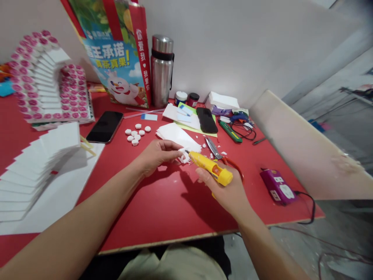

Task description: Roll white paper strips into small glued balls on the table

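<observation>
My left hand (161, 156) is closed in a pinch on a small white paper piece (184, 156), held just above the red table. Wrapped round a yellow glue gun (211, 168) is my right hand (225, 186); the gun's dark tip points left and meets or nearly meets the paper piece. Behind the fingers lies a stack of white paper (179, 137). Scissors with red handles (213, 147) rest just beyond the glue gun, among white scraps. Several round white pieces (135, 134) sit in a cluster left of the stack.
A fanned white card staircase (37, 167) stands at the left, with a pink-and-white arch model (26, 85) behind. Also here are a black phone (105, 127), a steel flask (162, 74), a printed bag (116, 58), a green cutter (230, 131) and a purple power box (278, 186).
</observation>
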`<state>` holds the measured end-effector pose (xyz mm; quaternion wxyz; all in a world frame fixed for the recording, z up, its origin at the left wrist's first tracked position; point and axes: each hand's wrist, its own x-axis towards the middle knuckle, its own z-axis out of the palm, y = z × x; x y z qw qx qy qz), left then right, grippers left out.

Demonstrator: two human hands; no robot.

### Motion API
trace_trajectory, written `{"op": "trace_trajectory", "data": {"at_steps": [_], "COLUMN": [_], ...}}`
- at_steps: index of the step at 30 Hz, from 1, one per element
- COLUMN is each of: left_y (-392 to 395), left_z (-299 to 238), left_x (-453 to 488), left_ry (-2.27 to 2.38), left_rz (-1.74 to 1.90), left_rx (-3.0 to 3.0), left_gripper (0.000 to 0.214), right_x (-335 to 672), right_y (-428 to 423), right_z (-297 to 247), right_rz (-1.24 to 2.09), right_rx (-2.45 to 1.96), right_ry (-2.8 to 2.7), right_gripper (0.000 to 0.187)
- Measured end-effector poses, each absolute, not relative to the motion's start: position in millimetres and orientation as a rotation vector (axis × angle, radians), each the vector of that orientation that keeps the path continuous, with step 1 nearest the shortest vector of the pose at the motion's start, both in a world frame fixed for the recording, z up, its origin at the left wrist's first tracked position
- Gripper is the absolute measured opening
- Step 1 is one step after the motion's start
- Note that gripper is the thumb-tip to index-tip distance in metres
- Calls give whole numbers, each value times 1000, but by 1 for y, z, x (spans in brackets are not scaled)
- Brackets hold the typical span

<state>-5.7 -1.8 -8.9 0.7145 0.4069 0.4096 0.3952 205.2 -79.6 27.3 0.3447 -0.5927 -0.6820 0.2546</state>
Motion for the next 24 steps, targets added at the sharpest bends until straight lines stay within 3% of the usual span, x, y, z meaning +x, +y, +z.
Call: {"op": "trace_trajectory", "data": {"at_steps": [11, 20, 24], "left_y": [-2, -1, -1], "left_z": [-9, -9, -11], "left_x": [-5, -9, -9], "left_ry": [974, 849, 758], "left_rz": [882, 953, 989], "left_rx": [934, 868, 832], "left_gripper": [38, 32, 27], "right_x": [199, 279, 318], "right_y": [-77, -33, -2], "right_z": [22, 42, 28], "right_rz": [684, 383, 595], "right_rx": [-1663, -1945, -1957], "right_ry": [-1713, -1528, -1310], "right_gripper": [53, 56, 53]}}
